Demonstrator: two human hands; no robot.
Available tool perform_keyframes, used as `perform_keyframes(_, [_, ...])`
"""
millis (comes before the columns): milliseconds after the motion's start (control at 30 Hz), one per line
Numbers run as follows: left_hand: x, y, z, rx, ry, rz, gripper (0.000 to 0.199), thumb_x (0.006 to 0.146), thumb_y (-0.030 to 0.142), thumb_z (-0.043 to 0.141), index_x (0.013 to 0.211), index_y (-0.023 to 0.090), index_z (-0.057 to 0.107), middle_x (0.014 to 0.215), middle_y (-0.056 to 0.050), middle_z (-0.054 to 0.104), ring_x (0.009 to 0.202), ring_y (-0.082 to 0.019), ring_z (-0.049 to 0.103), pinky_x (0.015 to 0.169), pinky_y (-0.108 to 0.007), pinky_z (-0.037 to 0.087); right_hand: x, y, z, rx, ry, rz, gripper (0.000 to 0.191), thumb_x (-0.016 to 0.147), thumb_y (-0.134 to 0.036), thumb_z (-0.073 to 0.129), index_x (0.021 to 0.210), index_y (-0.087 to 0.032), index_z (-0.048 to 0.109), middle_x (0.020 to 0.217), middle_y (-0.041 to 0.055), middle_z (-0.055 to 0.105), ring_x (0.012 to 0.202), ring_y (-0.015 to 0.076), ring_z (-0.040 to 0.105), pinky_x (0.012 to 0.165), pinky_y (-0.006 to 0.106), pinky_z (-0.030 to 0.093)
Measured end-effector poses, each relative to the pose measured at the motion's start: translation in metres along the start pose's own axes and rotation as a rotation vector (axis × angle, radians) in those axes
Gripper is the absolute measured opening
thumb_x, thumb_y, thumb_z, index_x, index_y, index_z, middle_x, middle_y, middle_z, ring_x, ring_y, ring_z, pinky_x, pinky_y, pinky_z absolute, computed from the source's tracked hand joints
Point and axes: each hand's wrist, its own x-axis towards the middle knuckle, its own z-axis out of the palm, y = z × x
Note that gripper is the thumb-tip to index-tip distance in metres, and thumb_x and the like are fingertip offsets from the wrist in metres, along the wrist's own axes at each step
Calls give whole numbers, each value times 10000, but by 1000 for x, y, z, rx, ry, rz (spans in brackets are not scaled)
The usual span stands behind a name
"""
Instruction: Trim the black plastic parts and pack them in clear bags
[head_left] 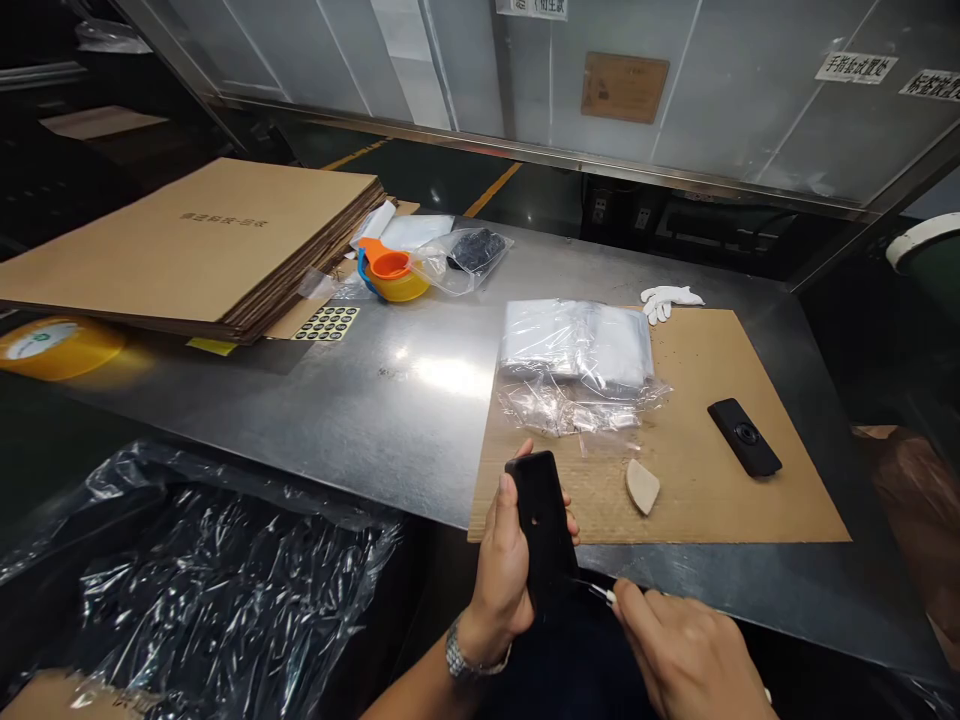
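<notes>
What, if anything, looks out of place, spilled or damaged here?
Slightly odd: one white glove lies partly over the cardboard's far edge, while the left hand, on the black case, and the right hand, on the thin tool, are bare. Nothing looks clearly spilled or damaged.

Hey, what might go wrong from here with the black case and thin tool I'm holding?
1. The thin tool in your right hand points at the lower part of the black case, so a slip might scratch it or jab your left hand.
2. Only your left hand seems to hold the case, near the front edge of the metal table; a loosened grip could let it fall.
</notes>
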Motion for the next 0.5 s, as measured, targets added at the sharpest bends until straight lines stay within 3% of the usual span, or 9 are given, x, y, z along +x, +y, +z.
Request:
perform_keyframes(167, [0, -3, -2, 74, -2, 40, 539, 862, 525, 357, 1354, 317, 290, 752, -28, 594, 574, -132, 569, 537, -262, 481, -3, -1, 3, -47, -9, -13, 368, 941, -130, 181, 874, -168, 540, 461, -37, 498, 365, 93, 471, 436, 249, 240])
perform_keyframes(300, [-1, -6, -5, 93, -29, 86, 575, 858, 526, 367, 1373, 296, 252, 770, -37, 602, 594, -140, 572, 575, -280, 487, -8, 1, 13, 170, -258, 159, 322, 942, -235, 248, 751, -192, 503, 456, -38, 484, 347, 97, 439, 415, 259, 172])
perform_keyframes(367, [-2, -8, -6, 79, -67, 108, 615, 846, 543, 380, 1383, 288, 223, 775, -42, 605, 603, -151, 577, 577, -288, 488, -9, 2, 18, 485, -455, 346, 347, 949, -325, 242, 743, -196, 491, 455, -43, 463, 369, 91, 426, 427, 232, 206])
perform_keyframes(433, [-2, -7, -6, 51, -112, 146, 650, 834, 561, 386, 1391, 281, 200, 775, -44, 606, 603, -160, 579, 572, -295, 488, -10, 2, 23, 963, -675, 526, 401, 944, -427, 218, 786, -193, 502, 424, -63, 414, 347, 77, 371, 417, 204, 239])
perform_keyframes(500, [1, -6, -5, 23, -157, 150, 640, 839, 557, 376, 1390, 286, 198, 779, -42, 604, 597, -162, 582, 570, -299, 487, -12, 0, 27, 1416, -818, 605, 448, 913, -517, 266, 788, -174, 526, 407, -81, 365, 323, 54, 293, 382, 182, 228])
